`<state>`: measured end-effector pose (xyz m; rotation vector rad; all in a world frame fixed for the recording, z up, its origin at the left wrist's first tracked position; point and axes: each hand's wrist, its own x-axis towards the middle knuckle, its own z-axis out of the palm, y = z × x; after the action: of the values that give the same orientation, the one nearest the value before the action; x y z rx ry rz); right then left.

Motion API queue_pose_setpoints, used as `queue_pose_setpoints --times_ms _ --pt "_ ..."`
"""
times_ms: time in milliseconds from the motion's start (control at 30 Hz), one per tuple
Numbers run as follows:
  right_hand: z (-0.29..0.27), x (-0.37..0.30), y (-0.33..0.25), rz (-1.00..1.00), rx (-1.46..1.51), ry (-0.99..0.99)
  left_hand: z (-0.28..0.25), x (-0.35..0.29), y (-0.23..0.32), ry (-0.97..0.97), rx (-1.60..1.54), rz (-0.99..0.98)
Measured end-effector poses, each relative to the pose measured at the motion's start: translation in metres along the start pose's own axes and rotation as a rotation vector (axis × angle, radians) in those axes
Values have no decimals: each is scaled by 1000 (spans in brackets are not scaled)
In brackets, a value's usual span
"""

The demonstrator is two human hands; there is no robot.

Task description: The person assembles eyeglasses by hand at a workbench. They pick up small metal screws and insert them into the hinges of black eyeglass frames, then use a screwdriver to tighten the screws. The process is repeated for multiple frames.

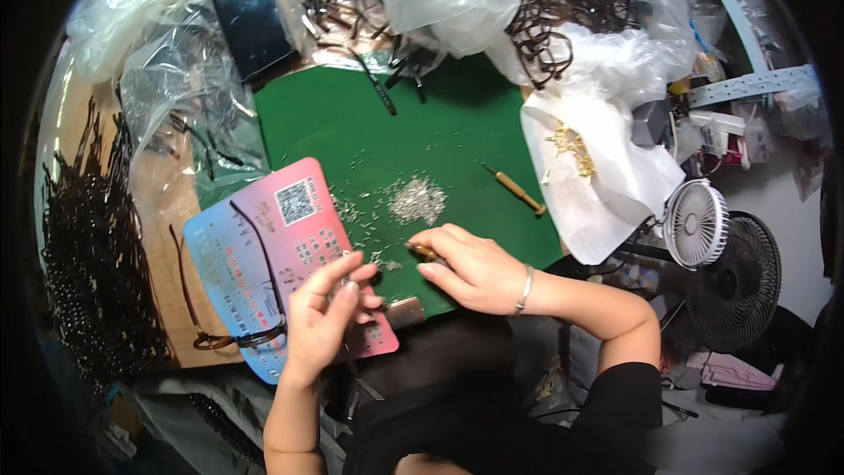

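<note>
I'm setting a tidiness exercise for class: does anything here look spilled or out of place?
Yes: around the main heap of tiny silvery pieces, strays lie scattered over the green mat, some near the left hand. Uncontained, they look possibly spilled.

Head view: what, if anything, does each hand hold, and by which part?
The right hand has a small golden object in its fingertip grip; by which part, cannot be told. Whether the left hand holds anything is unclear.
</note>
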<state>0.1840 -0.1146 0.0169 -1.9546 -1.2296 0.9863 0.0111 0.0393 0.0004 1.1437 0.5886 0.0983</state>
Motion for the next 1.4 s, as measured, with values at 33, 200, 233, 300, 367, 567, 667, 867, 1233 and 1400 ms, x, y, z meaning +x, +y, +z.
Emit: queue_pose_setpoints --times_ms 33,200,233,300,367,567,667,867,1233,1400 --pt "0 4 0 -14 58 12 6 0 -1 -42 -5 7" --pt "-64 5 2 116 -148 242 -32 -31 -7 -308 -553 -55" --pt "-84 10 -2 206 -275 332 -31 -30 -7 -339 -465 96" --pt "-116 38 24 165 -741 632 -14 -24 -9 -174 -122 126" --pt "-134 72 58 303 -1101 698 14 -13 3 159 -52 -43" --pt "-140 73 60 298 -960 631 9 -14 5 224 225 -140" --pt "-143 28 30 84 -568 593 2 -5 -11 303 671 206" --pt "-71 -33 -43 90 369 -42 -7 -13 -18 431 786 291" --pt "43 -21 -13 -10 296 -326 17 -6 -22 531 278 154" --pt "12 -7 -20 -141 -170 -107 17 -6 -25 474 383 260"
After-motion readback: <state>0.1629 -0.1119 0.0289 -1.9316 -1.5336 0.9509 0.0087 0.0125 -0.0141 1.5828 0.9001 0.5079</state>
